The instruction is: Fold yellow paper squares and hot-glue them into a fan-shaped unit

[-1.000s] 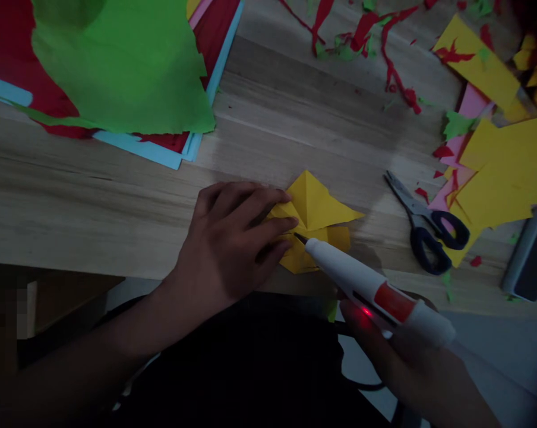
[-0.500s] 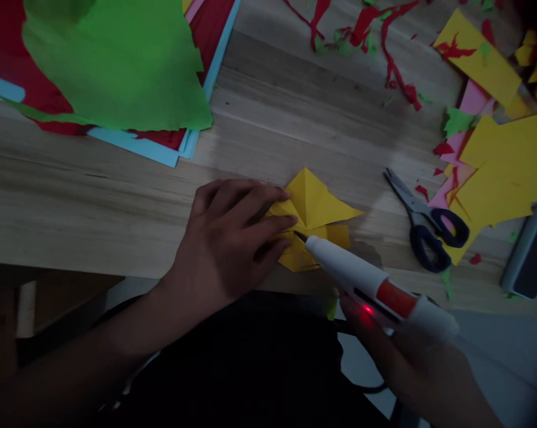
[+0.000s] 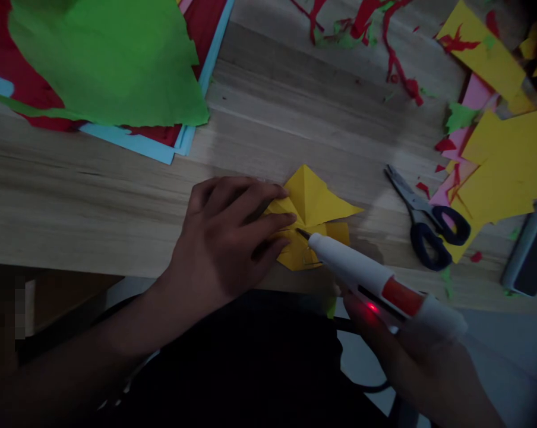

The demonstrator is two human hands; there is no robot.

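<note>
My left hand (image 3: 233, 235) rests on a piece of folded yellow paper (image 3: 315, 199), its fingers spread and pinning the paper to the wooden table. Part of the paper lies hidden under those fingers. A white hot glue gun (image 3: 351, 258) with an orange-red panel and a lit red light is in my right hand (image 3: 422, 362), which is closed around its handle. The gun's dark nozzle tip is at the middle of the paper, close to my left fingertips. Whether the tip touches the paper, I cannot tell.
Dark-handled scissors (image 3: 422, 220) lie to the right, blades slightly apart. Beyond them are yellow paper sheets (image 3: 502, 172) and a grey-black block (image 3: 529, 249). Stacked at upper left is coloured paper with a green sheet (image 3: 112, 65) on top. Red scraps (image 3: 397, 65) litter the far side.
The glue gun has shifted slightly right, its tip drawing a little away from my left fingertips. My left hand stays on the yellow paper. The whole view has shifted slightly.
</note>
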